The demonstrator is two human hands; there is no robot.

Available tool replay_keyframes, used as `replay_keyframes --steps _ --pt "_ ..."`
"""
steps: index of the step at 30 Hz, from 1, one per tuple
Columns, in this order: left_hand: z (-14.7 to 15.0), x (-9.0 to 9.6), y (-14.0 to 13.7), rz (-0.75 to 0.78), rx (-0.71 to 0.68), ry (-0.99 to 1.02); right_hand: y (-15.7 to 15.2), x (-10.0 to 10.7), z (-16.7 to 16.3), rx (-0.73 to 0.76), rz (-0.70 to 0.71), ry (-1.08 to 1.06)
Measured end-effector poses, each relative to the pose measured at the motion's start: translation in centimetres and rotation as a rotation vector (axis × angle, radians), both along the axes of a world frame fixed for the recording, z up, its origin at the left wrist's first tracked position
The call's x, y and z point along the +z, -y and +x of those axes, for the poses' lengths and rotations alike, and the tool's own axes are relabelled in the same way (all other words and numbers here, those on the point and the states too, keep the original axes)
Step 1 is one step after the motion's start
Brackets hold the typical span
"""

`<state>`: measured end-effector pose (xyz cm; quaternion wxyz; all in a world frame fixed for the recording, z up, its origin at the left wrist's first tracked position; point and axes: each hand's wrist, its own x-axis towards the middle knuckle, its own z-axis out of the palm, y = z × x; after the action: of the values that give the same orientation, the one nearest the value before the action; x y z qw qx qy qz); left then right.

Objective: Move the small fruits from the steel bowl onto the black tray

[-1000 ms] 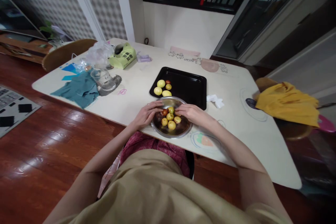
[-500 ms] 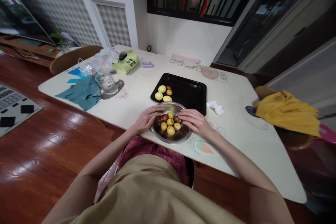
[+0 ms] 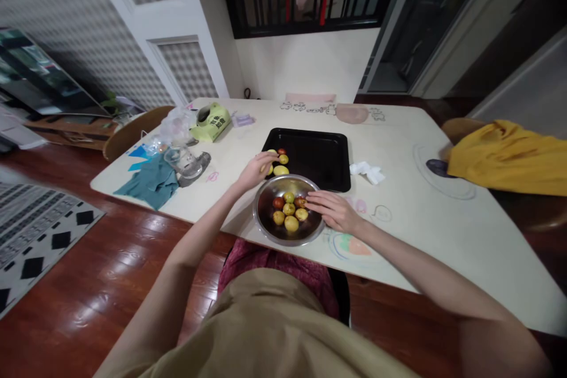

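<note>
On the desk (image 3: 425,212), the tray (image 3: 323,156) is set just beyond the bowl (image 3: 310,231), probably for short reach. Over the bowl's right rim the right hand (image 3: 334,210) is laid, fingers extended, loose, perhaps for steadying. Beyond its left rim, the left hand's (image 3: 258,170) fingers are bent at tray fruit (image 3: 280,170); grip can't be told. Bowl fruit (image 3: 291,224) is clustered inside.

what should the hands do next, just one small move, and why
Perhaps close the left hand gently on the small round yellow fruit in the black rectangular tray: its fingertips are right at that fruit, while the right hand is at the shiny round metal bowl holding similar fruits.
</note>
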<state>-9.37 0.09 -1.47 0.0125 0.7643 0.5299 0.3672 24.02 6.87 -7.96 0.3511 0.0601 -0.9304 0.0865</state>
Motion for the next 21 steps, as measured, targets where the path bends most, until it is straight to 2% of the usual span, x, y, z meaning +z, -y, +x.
replay_keyframes --steps 5,10,17,21 --pt "-0.3 1.8 -6.7 -0.199 -0.087 -0.358 0.0 0.0 -0.1 0.011 0.011 -0.039" --pt "0.6 2.6 -9.9 -0.3 -0.146 -0.707 -0.1 0.0 -0.1 0.04 0.007 -0.01" --pt "0.6 2.3 -11.3 -0.371 -0.177 -0.729 0.0 0.0 -0.2 0.049 -0.015 -0.014" --pt "0.8 2.8 -11.3 -0.363 -0.209 -0.758 0.1 -0.6 -0.4 0.033 -0.022 -0.049"
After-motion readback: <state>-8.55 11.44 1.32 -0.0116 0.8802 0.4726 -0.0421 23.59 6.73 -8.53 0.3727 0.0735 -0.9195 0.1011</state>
